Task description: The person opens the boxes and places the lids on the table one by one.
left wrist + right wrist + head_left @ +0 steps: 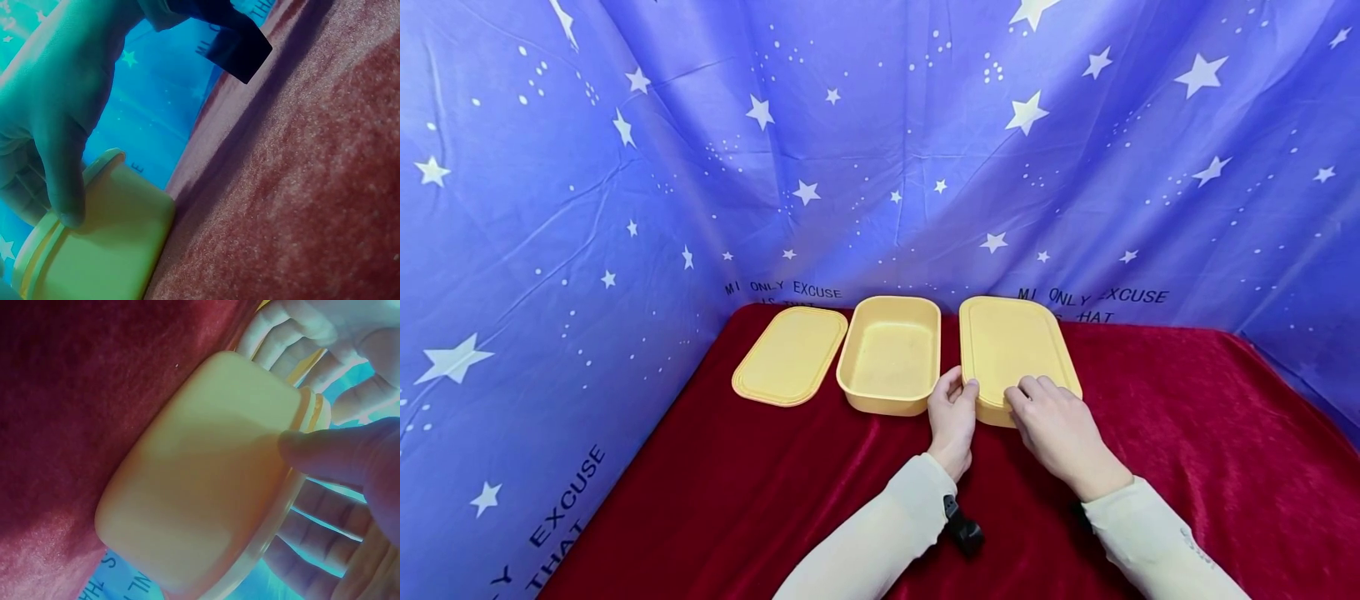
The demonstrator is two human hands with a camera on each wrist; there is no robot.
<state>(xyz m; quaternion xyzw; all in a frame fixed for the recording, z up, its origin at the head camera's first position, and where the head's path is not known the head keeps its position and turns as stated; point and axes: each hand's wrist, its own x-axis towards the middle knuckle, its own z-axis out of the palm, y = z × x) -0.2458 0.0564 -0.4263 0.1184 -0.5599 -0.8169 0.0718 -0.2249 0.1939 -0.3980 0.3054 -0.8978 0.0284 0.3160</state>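
Note:
A yellow lidded food box (1015, 342) stands at the right of the row in the head view. My left hand (951, 421) holds its near left corner, thumb at the lid's edge and fingers along the side wall, as the right wrist view also shows. At the near edge, my right hand (1060, 429) grips the box, with its thumb (312, 450) on the front wall below the rim and its fingers over the lid. In the left wrist view, the right hand (59, 112) appears with its thumb against the front wall (112, 244).
Left of the lidded box stands a matching uncovered box (891, 404) with nothing inside. A loose yellow lid (790, 354) lies flat farther left. Dark red cloth (760, 500) covers the table, and a blue star-patterned curtain (865, 125) hangs behind and beside it.

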